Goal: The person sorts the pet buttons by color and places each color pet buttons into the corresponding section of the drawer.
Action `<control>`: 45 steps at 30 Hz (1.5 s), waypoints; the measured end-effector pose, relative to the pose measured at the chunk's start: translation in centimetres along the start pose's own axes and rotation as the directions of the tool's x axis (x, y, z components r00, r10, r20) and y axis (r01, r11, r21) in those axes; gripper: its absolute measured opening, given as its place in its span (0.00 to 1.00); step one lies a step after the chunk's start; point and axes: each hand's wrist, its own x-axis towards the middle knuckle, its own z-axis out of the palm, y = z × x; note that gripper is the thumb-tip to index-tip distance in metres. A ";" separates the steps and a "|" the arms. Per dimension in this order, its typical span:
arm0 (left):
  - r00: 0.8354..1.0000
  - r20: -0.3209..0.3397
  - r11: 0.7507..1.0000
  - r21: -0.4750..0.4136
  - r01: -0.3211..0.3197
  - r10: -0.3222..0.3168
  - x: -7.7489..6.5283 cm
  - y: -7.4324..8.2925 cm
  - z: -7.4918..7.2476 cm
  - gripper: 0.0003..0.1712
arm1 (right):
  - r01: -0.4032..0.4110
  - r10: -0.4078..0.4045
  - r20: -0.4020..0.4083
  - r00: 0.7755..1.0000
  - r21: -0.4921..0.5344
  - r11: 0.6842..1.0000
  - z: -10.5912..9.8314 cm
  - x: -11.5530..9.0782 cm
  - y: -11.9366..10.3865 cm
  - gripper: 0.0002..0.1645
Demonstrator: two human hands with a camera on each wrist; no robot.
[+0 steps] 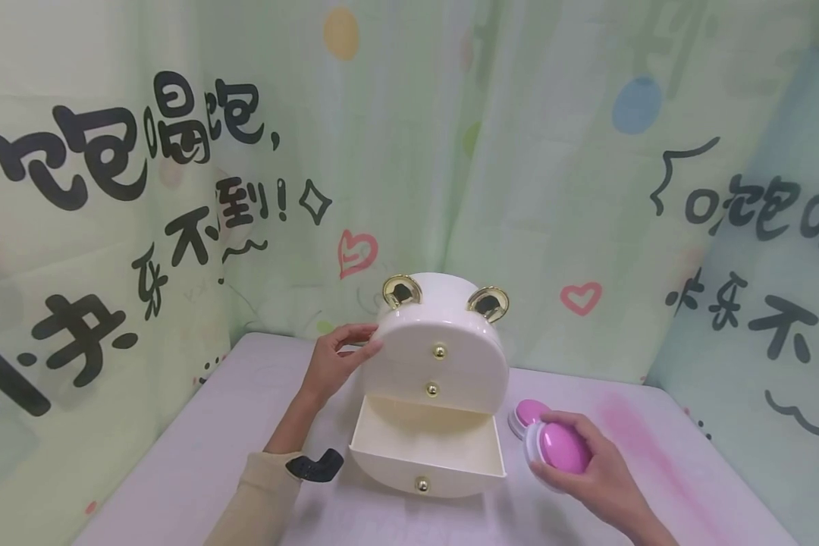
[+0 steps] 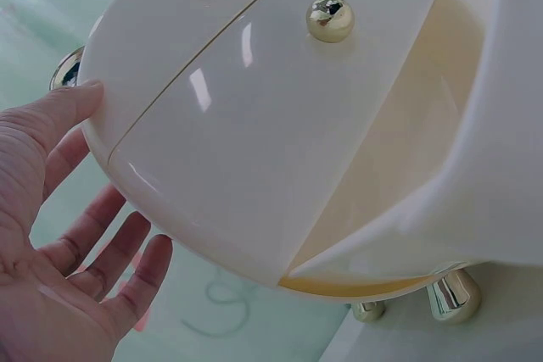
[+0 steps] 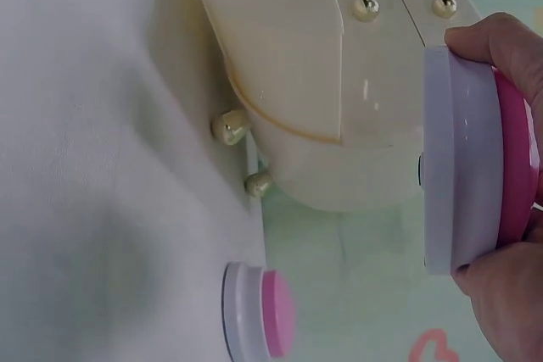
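A white frog-shaped drawer box [image 1: 437,364] with gold-rimmed eyes stands on the table, its bottom drawer [image 1: 426,455] pulled out with a bare interior. My left hand [image 1: 337,360] touches the box's left side near the top. In the left wrist view, the thumb [image 2: 68,108] lies at the front edge and the other fingers are spread along the side, some partly behind it. To the right of the drawer, my right hand [image 1: 590,466] grips a round pink-and-white push button [image 1: 565,447] by its rim. Another such button [image 1: 528,413] sits on the table just behind it.
The table [image 1: 259,394] has a pale cover with a pink patch [image 1: 628,417] at the right. Printed curtains [image 1: 409,152] enclose it at the back and both sides. Small gold feet [image 3: 229,127] hold the box up.
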 end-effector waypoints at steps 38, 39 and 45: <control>1.000 -0.002 1.000 -0.011 0.003 -0.003 0.0 -0.2 0.0 0.21 | 0.356 -0.355 0.035 0.934 -0.021 0.934 5.3 3.4 -2.9 0.39; 1.000 -0.003 1.000 -0.009 0.002 -0.003 0.0 -0.1 0.0 0.21 | 0.360 -0.359 0.038 0.933 -0.022 0.933 5.4 3.5 -2.9 0.39; 1.000 -0.002 1.000 0.000 0.004 -0.004 0.0 -0.2 -0.1 0.21 | 0.402 -0.400 0.065 0.914 -0.024 0.915 6.1 3.8 -2.7 0.38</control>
